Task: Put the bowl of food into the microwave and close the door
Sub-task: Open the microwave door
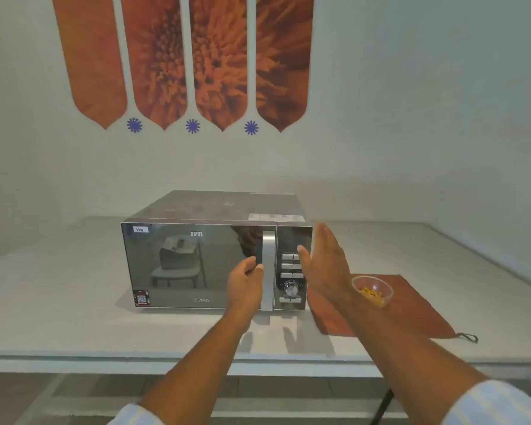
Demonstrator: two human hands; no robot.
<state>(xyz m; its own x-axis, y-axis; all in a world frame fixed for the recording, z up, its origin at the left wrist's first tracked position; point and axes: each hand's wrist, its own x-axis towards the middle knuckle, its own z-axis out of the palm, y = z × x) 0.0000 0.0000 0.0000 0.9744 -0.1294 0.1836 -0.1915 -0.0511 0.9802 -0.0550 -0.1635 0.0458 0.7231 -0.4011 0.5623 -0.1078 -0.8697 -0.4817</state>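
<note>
A silver microwave with a dark mirrored door stands on the counter, its door closed. My left hand curls its fingers around the vertical silver door handle. My right hand is held flat and open against the microwave's right side, beside the control panel, holding nothing. A small clear bowl with yellow-orange food sits on a rust-coloured cloth just right of the microwave, partly behind my right forearm.
The pale grey counter runs wide to both sides, its front edge near me. A white wall with orange flower decals rises behind. A black loop hangs from the cloth's corner. A dark cable drops below the counter.
</note>
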